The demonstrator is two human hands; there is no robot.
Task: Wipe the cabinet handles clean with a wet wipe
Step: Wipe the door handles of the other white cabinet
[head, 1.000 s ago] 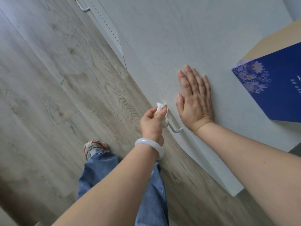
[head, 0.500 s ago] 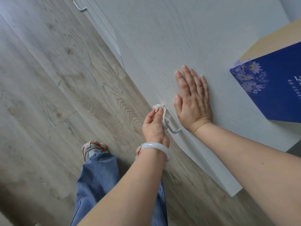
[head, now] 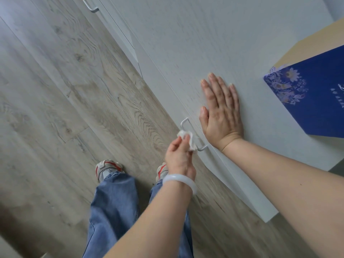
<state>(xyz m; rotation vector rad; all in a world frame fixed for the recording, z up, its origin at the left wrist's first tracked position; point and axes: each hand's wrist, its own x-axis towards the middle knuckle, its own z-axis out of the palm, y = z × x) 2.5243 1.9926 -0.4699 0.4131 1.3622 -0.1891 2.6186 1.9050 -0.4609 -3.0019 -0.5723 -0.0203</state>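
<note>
A thin metal bar handle sticks out from the front edge of a white cabinet. My left hand, with a pale bangle on its wrist, pinches a crumpled white wet wipe around the middle of that handle. The handle's far end and its near end show bare on either side of the wipe. My right hand lies flat, fingers together, on the cabinet's top surface just beside the handle. A second metal handle shows on another cabinet door at the top left.
A blue box with a floral print rests on the cabinet top at the right, with a tan cardboard box behind it. Below lies a grey wood-grain floor, my jeans and my sneakers.
My left hand has slid the wipe along the handle from its far end toward the middle, leaving the far end bare. My right hand has stayed flat on the cabinet.
</note>
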